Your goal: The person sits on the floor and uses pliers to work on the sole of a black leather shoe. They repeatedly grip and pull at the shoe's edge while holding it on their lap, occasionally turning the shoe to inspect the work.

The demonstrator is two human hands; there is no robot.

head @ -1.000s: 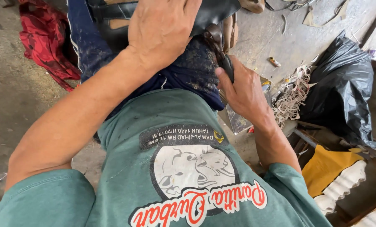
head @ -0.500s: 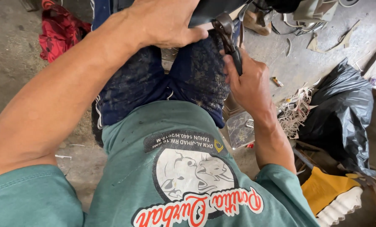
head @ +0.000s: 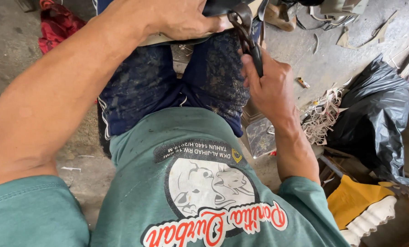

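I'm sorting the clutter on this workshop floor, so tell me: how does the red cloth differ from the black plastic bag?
The red cloth lies crumpled flat at the upper left, beyond the left hand; the black plastic bag bulges up at the right, past the right hand. The cloth looks matte and patterned, the bag plain and glossy. The bag appears larger in view. Both rest on the concrete floor.

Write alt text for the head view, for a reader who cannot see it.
Seen from above, a seated person's right hand grips dark metal pliers, while the left hand presses a dark shoe-like piece on the lap. A crumpled black plastic bag and a red cloth lie on the grey concrete floor.
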